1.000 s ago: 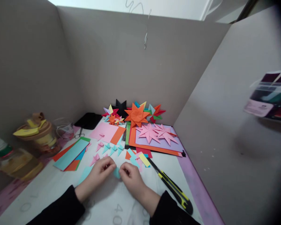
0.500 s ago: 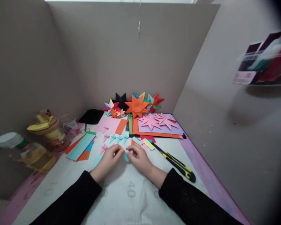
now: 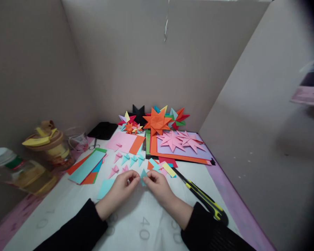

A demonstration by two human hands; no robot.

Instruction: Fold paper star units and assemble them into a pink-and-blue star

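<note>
Between my two hands is a small light-blue folded paper (image 3: 143, 177) with a pointed top. My left hand (image 3: 124, 184) pinches its left edge with thumb and finger. From the other side, my right hand (image 3: 158, 184) grips its right edge. Just beyond lie small folded light-blue pieces (image 3: 133, 160) and pink pieces (image 3: 114, 170) in rows. A flat light-blue sheet (image 3: 104, 189) rests beside my left wrist. Paper scraps (image 3: 169, 169) and a black and yellow cutter (image 3: 204, 197) are to the right of my right hand.
Folded paper stars (image 3: 157, 121) stand at the back, with pink stars (image 3: 172, 140) on stacked sheets. Coloured strips (image 3: 88, 166), scissors (image 3: 94, 144), a black pouch (image 3: 103, 130), a lidded jar (image 3: 23, 170) and a cup (image 3: 53, 148) are at left.
The view has shifted a little. The light-blue paper between my fingers now stands more upright, showing a pointed top; both hands still hold it.
</note>
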